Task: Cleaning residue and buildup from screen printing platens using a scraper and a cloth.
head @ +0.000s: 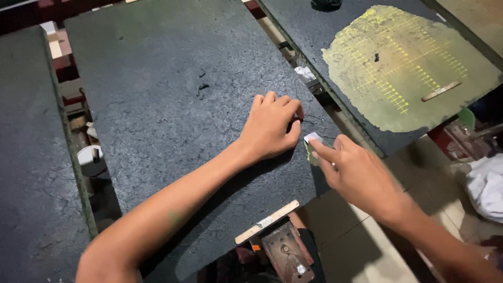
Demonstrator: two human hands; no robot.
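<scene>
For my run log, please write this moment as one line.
left hand: fingers curled on dark board | right hand: pinches small white piece at board edge

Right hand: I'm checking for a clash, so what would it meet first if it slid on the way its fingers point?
Probably the left hand: the right hand, pinching a small white piece, points up-left toward its thumb, though depth is unclear.

Dark, rough, cracked board (157, 115) in front of me, a few black crumbs (202, 86) on it and a pale wood strip (267, 221) along its near edge. My left hand (270, 128) rests on its right edge, beside a small white piece (313, 137) under my right hand (356, 175). To the right a second dark board (335, 36) carries a yellow-green paint patch (398, 68) and a small wood stick (441, 90); a third dark board (31, 157) lies left.
</scene>
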